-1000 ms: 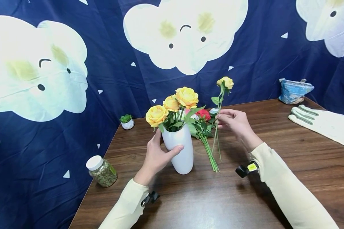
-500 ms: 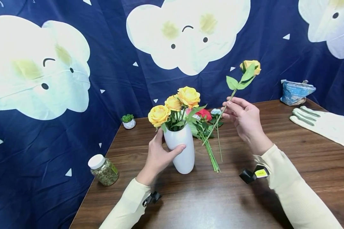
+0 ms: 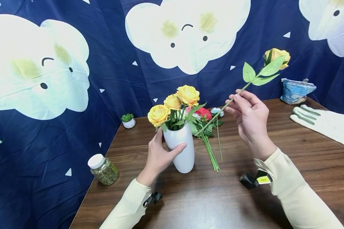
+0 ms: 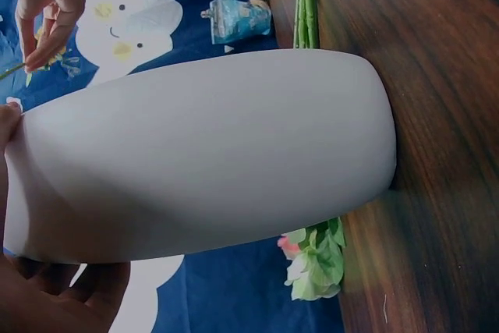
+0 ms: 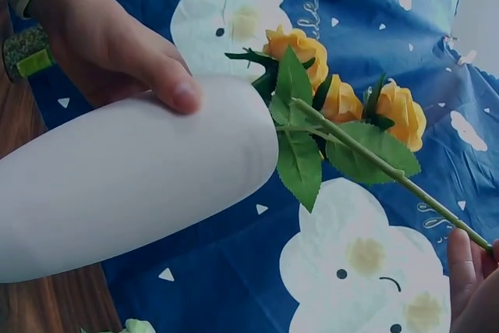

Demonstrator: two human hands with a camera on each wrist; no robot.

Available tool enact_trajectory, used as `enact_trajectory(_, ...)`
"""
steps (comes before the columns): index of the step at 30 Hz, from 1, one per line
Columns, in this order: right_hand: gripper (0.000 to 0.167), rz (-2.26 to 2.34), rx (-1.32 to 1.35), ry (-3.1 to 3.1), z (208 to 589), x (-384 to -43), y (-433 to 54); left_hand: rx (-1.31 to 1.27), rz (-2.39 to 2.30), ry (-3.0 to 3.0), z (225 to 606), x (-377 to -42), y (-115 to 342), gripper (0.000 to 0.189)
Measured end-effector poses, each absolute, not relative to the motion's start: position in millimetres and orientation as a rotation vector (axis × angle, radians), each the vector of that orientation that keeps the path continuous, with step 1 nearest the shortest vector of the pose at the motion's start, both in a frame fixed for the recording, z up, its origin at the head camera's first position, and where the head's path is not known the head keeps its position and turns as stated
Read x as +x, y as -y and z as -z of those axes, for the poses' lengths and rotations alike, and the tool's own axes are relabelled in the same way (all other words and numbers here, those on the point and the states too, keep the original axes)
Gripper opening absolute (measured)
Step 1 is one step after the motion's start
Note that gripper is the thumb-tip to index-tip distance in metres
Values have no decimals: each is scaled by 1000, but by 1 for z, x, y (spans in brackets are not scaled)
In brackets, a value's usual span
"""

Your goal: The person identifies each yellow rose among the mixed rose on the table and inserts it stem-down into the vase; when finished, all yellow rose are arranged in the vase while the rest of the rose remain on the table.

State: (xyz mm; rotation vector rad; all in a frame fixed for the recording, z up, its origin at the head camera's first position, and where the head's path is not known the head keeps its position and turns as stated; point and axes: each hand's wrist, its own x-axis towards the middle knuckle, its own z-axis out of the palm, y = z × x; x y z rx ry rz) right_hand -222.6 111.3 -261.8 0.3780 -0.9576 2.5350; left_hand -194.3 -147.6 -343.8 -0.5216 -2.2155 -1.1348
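Observation:
A white vase (image 3: 180,149) stands upright on the table, with three yellow roses (image 3: 172,103) and their leaves rising from its mouth. My left hand (image 3: 160,156) grips the vase from its left side, thumb across the front; the other fingers go behind it. My right hand (image 3: 250,119) pinches the green stem of a single yellow rose (image 3: 277,58) between thumb and fingers. That rose slants, bloom up to the right, its stem end down left near the vase. In the right wrist view the stem (image 5: 390,169) crosses in front of the vase's leaves.
More cut flowers, with a red bloom (image 3: 203,113) and bundled stems (image 3: 210,154), lie right of the vase. A white-lidded jar (image 3: 103,170) and a small potted succulent (image 3: 128,121) stand left. A blue pouch (image 3: 296,91) and white gloves (image 3: 326,124) are at the right.
My right hand has lifted the single rose up and to the right, away from the lying flowers, and tilted it. My left hand keeps its hold on the vase.

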Motion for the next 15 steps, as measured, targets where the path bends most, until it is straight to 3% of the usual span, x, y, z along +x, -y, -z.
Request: enact_trajectory(15,18,-2355,460,876,266,-210,-93,-475,1111,2192,346,-193,143,74)
